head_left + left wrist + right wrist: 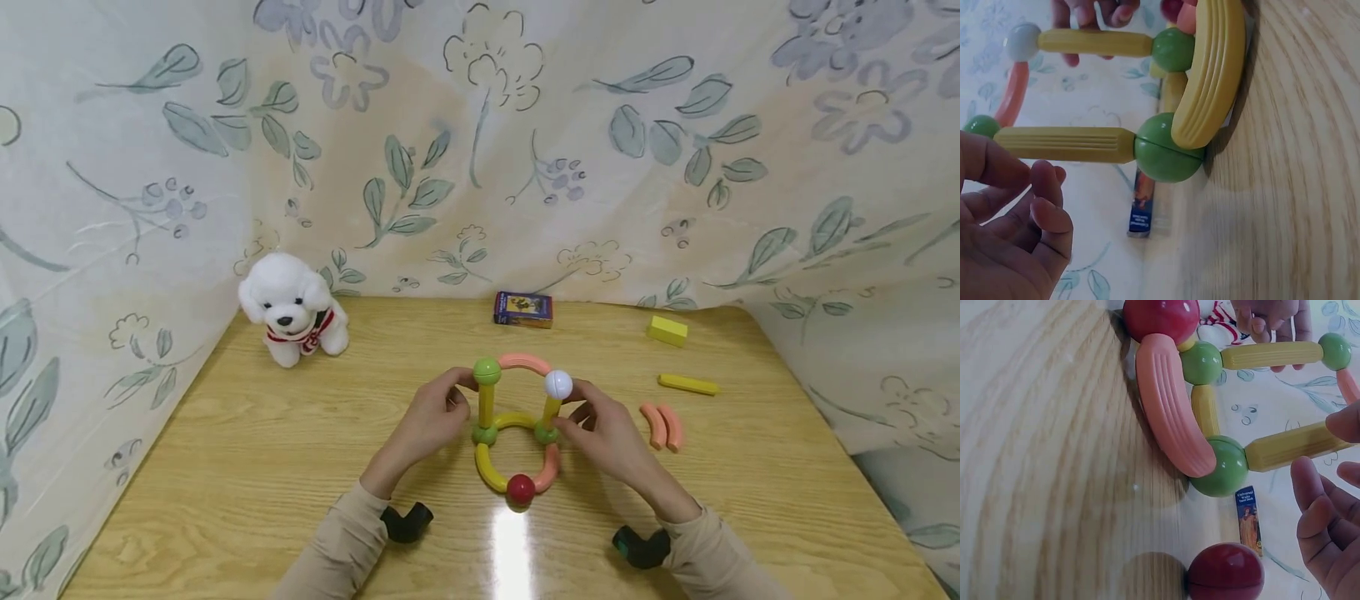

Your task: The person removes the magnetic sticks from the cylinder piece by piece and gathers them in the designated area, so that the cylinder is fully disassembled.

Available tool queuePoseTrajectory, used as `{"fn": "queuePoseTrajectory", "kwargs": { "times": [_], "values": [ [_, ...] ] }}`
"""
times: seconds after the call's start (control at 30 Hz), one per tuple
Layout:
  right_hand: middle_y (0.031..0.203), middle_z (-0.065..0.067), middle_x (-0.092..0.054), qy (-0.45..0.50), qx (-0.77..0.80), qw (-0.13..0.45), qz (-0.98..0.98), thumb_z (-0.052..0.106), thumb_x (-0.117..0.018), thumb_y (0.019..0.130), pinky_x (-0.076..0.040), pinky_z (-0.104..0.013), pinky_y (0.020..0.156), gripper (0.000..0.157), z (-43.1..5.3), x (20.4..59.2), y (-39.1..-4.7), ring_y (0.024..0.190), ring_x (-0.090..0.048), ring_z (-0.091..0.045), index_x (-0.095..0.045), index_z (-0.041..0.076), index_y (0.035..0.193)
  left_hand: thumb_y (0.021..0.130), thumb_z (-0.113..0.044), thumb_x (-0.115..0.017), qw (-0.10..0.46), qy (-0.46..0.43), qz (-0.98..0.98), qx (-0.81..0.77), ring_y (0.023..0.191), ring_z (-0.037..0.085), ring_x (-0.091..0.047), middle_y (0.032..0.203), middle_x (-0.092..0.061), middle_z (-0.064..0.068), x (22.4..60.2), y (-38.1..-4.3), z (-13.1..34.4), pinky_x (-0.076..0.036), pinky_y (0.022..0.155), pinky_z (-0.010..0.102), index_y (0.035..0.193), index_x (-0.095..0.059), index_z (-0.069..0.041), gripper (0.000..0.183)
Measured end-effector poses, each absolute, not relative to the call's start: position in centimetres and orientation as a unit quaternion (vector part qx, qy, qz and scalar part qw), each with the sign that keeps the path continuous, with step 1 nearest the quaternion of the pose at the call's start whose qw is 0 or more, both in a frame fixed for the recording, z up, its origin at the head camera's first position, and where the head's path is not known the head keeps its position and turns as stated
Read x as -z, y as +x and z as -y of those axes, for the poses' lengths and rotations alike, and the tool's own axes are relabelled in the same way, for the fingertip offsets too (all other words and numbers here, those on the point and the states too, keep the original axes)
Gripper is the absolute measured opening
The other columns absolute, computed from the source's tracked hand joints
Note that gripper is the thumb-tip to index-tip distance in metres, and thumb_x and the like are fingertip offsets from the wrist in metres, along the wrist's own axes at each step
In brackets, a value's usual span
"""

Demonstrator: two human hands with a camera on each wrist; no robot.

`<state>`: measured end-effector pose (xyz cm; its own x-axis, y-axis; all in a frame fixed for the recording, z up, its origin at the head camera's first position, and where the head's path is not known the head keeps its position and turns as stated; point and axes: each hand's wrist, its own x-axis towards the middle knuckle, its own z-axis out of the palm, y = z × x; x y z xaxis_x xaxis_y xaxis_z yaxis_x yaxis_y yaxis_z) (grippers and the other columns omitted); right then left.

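Observation:
Between the hands stands a frame of toy building rods and balls. Its base ring has a yellow curved rod (491,468), a pink curved rod (1169,403), a red ball (521,489) in front and green balls. Two yellow straight rods rise from it, one topped by a green ball (487,371), the other by a white ball (558,384); a pink arch (525,361) joins these tops. My left hand (435,412) has loosely bent fingers at the upper green ball. My right hand (607,433) holds the right yellow rod (1291,447) near its top, thumb and finger on either side.
Right of the frame lie two pink curved rods (662,426), a yellow rod (687,384) and a yellow block (667,331). A card box (522,309) and a white plush dog (294,310) stand at the back. Another red ball (1225,572) shows in the right wrist view.

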<state>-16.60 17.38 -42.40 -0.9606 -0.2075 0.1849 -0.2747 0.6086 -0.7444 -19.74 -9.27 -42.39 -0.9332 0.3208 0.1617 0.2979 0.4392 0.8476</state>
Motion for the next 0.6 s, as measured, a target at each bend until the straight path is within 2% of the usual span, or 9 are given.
{"fn": "queuePoseTrajectory", "kwargs": {
  "times": [0.23, 0.4, 0.5, 0.6],
  "values": [
    [0.114, -0.012, -0.067, 0.128, -0.42, 0.059, 0.897, 0.007, -0.065, 0.089, -0.048, -0.023, 0.059, 0.044, -17.8, 41.9, -16.4, 0.077, -0.06, -0.005, -0.055, 0.011, 0.132, 0.092, 0.002, -0.049, -0.018, 0.162, -0.847, -0.506, 0.086, 0.014, -0.058, 0.11, -0.069, 0.008, 42.1, -19.8, 9.7, -0.046, 0.074, 0.024, 0.119, -0.064, -0.009, 0.032],
    [0.115, -0.007, -0.067, 0.12, -0.427, 0.092, 0.892, 0.012, -0.067, 0.09, -0.047, -0.022, 0.064, 0.043, -17.8, 40.5, -16.2, 0.075, -0.057, -0.004, -0.055, 0.014, 0.131, 0.1, -0.012, -0.052, -0.052, 0.136, -0.842, -0.52, 0.099, 0.019, -0.061, 0.11, -0.069, 0.008, 39.8, -20.5, 9.2, -0.048, 0.08, 0.031, 0.118, -0.064, -0.007, 0.023],
    [0.115, -0.006, -0.067, 0.125, -0.414, 0.104, 0.896, 0.02, -0.069, 0.091, -0.044, -0.023, 0.063, 0.044, -17.7, 39.7, -16.2, 0.073, -0.055, -0.006, -0.054, 0.015, 0.132, 0.101, -0.023, -0.052, -0.032, 0.157, -0.852, -0.498, 0.104, 0.021, -0.061, 0.113, -0.068, 0.008, 37.8, -21.3, 8.1, -0.05, 0.084, 0.035, 0.123, -0.063, -0.007, 0.029],
    [0.103, -0.003, -0.066, 0.122, -0.381, 0.109, 0.91, 0.018, -0.066, 0.091, -0.042, -0.023, 0.059, 0.032, -17.9, 39.2, -15.7, 0.069, -0.051, -0.006, -0.057, 0.014, 0.122, 0.101, -0.031, -0.052, 0.004, 0.184, -0.865, -0.467, 0.107, 0.022, -0.061, 0.117, -0.067, 0.008, 36.3, -21.8, 7.0, -0.052, 0.088, 0.038, 0.128, -0.06, -0.008, 0.037]
  ]
}}
